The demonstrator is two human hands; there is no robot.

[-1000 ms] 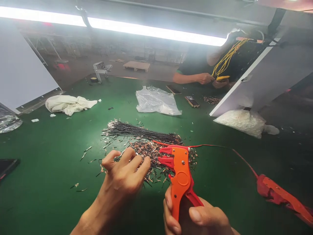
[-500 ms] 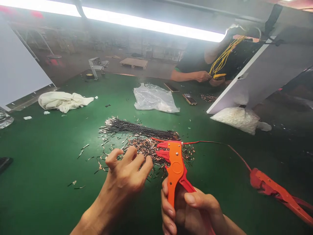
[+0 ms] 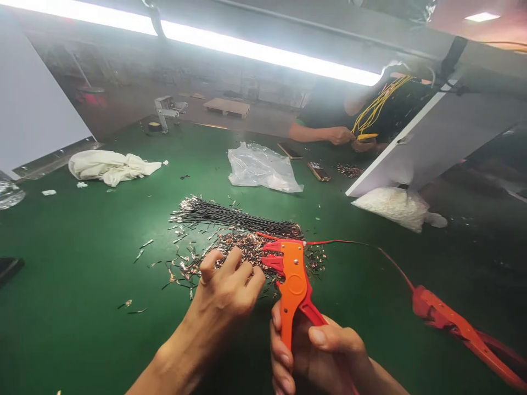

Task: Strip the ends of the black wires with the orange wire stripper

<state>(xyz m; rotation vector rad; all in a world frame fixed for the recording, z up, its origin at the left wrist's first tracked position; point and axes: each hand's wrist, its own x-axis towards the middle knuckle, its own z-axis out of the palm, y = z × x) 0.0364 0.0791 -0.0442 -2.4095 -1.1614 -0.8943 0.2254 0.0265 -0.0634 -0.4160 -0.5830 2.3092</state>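
Observation:
My right hand (image 3: 317, 345) is wrapped round the handles of an orange and red wire stripper (image 3: 295, 281), held upright with its red jaws pointing left. My left hand (image 3: 233, 291) reaches over a heap of short wire offcuts (image 3: 249, 246), just left of the jaws. Its fingers are curled down and drawn closer together; the fingertips are hidden, and whatever they hold cannot be made out. Behind the heap lies a bundle of black wires (image 3: 242, 216) with bare, silvery ends at the left. A red cord (image 3: 341, 241) runs from beside the stripper to a second wire stripper (image 3: 461, 323).
A clear plastic bag (image 3: 263, 167), a white cloth (image 3: 113, 166) and two phone-like devices (image 3: 319, 171) lie farther back on the green table (image 3: 82, 236). A filled bag (image 3: 397, 207) sits by a white panel at right. Across the table, a co-worker's hands (image 3: 343, 135) hold yellow wires.
My left hand has moved a little right, toward the stripper's jaws, and its fingers have curled more tightly. My right hand still grips the stripper. The view has shifted slightly.

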